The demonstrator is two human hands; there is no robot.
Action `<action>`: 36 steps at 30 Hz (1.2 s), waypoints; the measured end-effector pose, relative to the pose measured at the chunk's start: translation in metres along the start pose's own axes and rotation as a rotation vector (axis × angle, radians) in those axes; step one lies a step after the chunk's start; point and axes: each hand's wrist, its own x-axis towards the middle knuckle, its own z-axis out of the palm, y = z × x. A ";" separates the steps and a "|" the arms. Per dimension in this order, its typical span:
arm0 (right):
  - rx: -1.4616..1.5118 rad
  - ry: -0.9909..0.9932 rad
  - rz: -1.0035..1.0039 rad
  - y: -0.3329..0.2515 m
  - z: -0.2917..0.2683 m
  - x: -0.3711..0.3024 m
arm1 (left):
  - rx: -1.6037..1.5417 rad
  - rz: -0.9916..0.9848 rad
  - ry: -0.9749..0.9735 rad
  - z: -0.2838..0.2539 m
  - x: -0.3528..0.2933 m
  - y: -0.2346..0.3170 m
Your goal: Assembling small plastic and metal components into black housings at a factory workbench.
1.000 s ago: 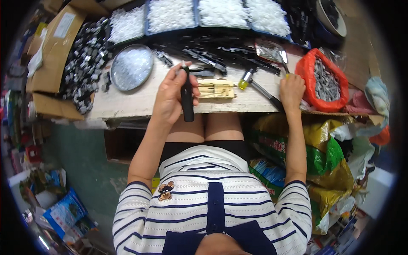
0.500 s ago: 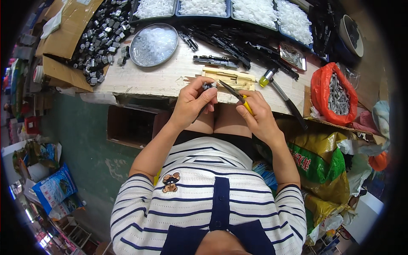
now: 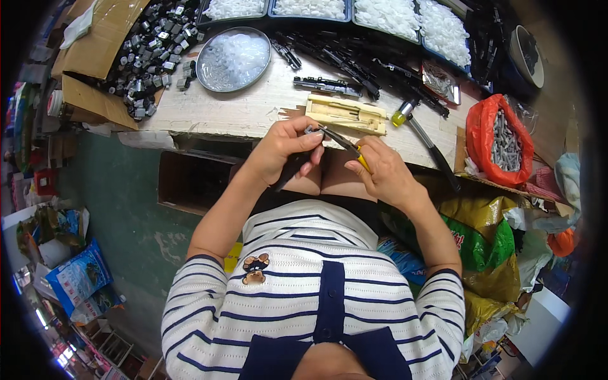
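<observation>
My left hand is closed around a long black part, which slants down toward my lap and has a greyish end between thumb and forefinger. My right hand grips yellow-handled pliers with slim dark jaws. The jaw tips meet the part's end at my left fingertips; whether they pinch it is too small to tell. Just beyond my hands, at the bench edge, lies a cream-coloured slotted block. Behind that block rests a black assembled piece.
A hammer with a yellow face lies right of the block. Beyond it are a red bag of grey pins and a small metal tray. A round metal dish of clear pieces, black-and-grey parts and white-filled trays stand farther back.
The pliers' jaws have come down and left against the part at my left fingertips. A small white piece seen there earlier no longer shows clearly. The whole view has shifted slightly.
</observation>
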 end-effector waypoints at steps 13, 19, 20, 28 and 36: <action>-0.024 0.008 -0.256 -0.001 -0.002 0.026 | -0.378 -0.130 -0.159 -0.044 -0.023 -0.012; -0.401 0.490 0.300 0.073 -0.033 -0.029 | 1.545 -0.152 0.865 -0.110 -0.113 -0.042; -0.621 0.571 0.367 0.095 -0.040 -0.041 | 1.614 -0.050 0.987 -0.120 -0.124 -0.040; -0.838 0.516 0.652 0.170 -0.050 -0.076 | 1.473 0.650 1.209 -0.176 -0.053 0.071; -0.952 0.681 0.581 0.128 -0.054 -0.041 | 1.563 0.542 1.230 -0.196 -0.020 0.094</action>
